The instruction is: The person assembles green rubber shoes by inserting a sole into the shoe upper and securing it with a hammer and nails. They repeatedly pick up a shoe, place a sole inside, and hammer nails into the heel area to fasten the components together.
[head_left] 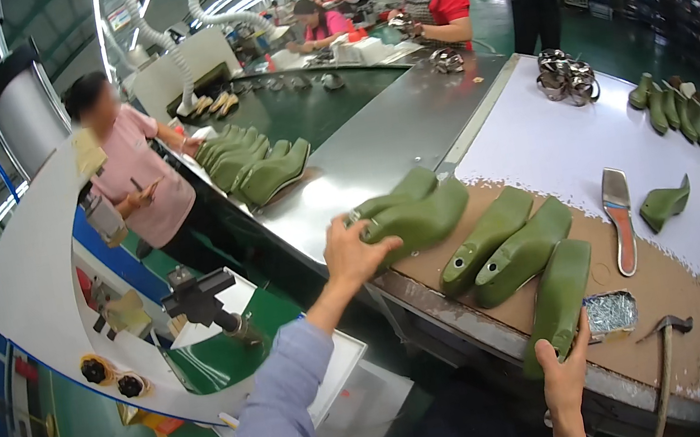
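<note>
left hand (363,251) spread against two green lasts (428,217), grip unclear, right hand (567,364) pinching one green last (565,290), two middle lasts (489,242) between, one hammer (664,370).

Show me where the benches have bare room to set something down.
Bare: the white sheet between the silver shoes and insole; the metal counter between that sheet and the far lasts. Crowded: the near edge, with near lasts, tin and hammer.

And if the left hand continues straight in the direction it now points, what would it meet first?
Most likely the green shoe last beside its thumb: the left hand is at that last's end, apparently touching it, though exact contact is hard to judge.
</note>
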